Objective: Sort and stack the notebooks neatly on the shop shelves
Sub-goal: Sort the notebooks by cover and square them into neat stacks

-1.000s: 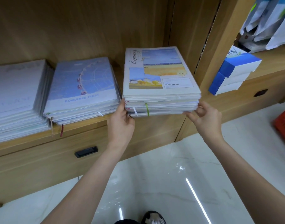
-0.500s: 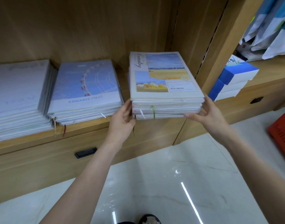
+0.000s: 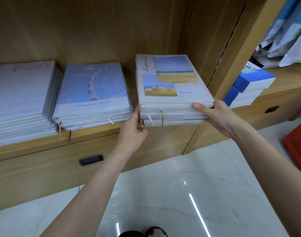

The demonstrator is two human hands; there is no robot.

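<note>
The country-cover stack [image 3: 170, 93] of notebooks sits at the right end of the wooden shelf [image 3: 95, 134]; the left hand [image 3: 131, 132] grasps its front left corner; the right hand [image 3: 218, 115] clasps its front right corner, thumb on top; left of this stack lies the ferris-wheel stack [image 3: 91, 94]; farther left, the pale stack [image 3: 18, 100].

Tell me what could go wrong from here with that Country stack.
The Country stack juts past the shelf edge, held at its corners by the left hand and right hand; loosening either might tip it. Its lower notebooks sit uneven and could slide out. Pushing it left may bump the Romance First stack.
</note>
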